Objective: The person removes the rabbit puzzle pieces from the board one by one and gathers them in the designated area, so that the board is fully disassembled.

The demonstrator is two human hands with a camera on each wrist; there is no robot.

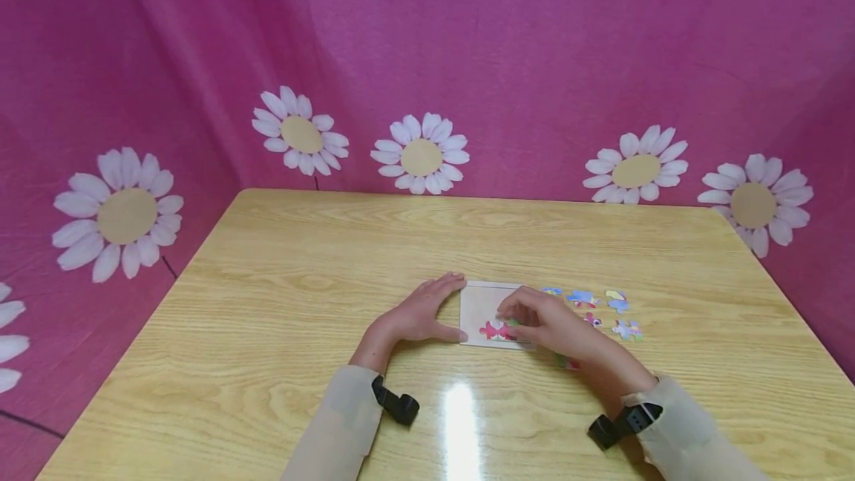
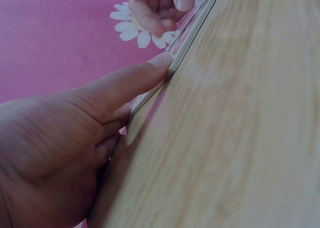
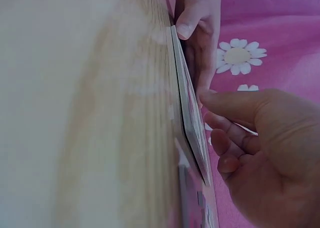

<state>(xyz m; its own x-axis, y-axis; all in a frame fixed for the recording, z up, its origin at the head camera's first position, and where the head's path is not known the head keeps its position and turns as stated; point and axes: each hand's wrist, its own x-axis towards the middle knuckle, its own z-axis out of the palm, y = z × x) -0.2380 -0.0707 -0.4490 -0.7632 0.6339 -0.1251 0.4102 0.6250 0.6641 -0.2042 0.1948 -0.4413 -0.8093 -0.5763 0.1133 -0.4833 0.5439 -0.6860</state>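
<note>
A pale, shallow puzzle tray (image 1: 476,304) lies on the table with joined red-pink jigsaw pieces (image 1: 491,331) at its near side. My left hand (image 1: 422,315) spans the tray's left side, thumb at the near corner and fingers at the far corner. In the left wrist view, that thumb (image 2: 145,72) presses on the tray's rim. Over the tray, my right hand (image 1: 551,321) pinches a small jigsaw piece (image 1: 513,323) between thumb and forefinger, beside the red-pink ones. Its other fingers are curled in the right wrist view, and the hand covers the tray's right part.
Several loose jigsaw pieces (image 1: 582,298) lie to the right of the tray, some partly behind the right hand. Another piece (image 1: 569,363) shows under the right wrist. The wooden table (image 1: 320,258) meets a pink, flower-printed cloth (image 1: 508,58) at the back and sides.
</note>
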